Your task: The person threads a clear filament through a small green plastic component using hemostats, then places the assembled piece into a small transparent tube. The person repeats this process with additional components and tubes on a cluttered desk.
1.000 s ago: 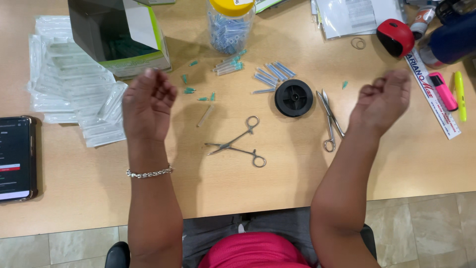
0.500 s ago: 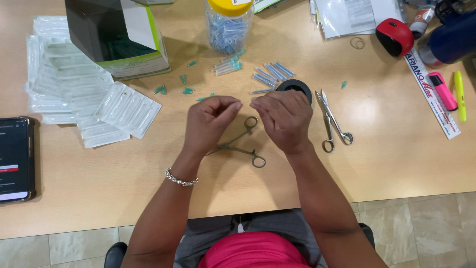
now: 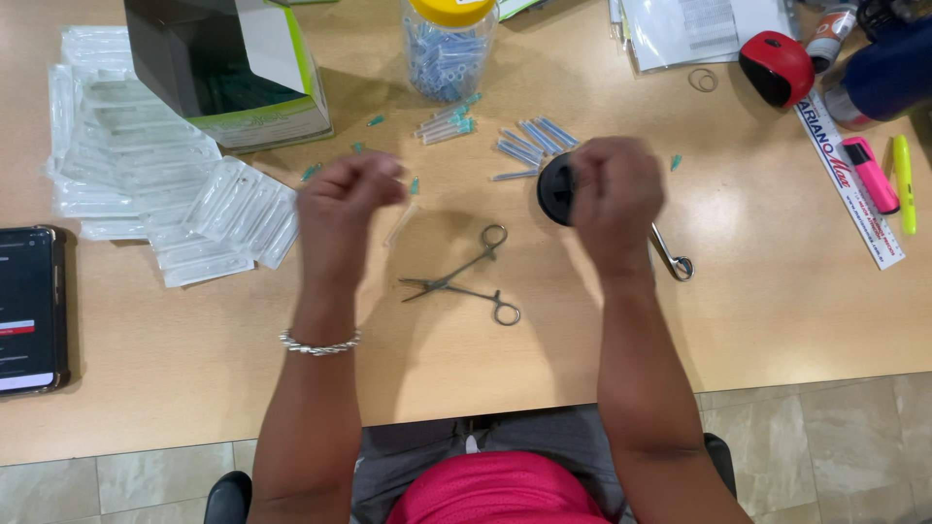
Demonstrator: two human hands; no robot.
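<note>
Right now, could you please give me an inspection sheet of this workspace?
Surface: light wooden table, tiled floor below its near edge.
Job's things: open forceps lie between the hands; black spool beside the right hand; second forceps partly under it; capped needles scattered behind.
Clutter: blister packs, open box, yellow-lidded jar, phone, red mouse, ruler, highlighters, papers.
Hands: left hand and right both raised, fists closed and blurred; cannot tell what they hold.
Cables: nothing seen.
Surroundings: blue bottle at far right; person seated, red top.
</note>
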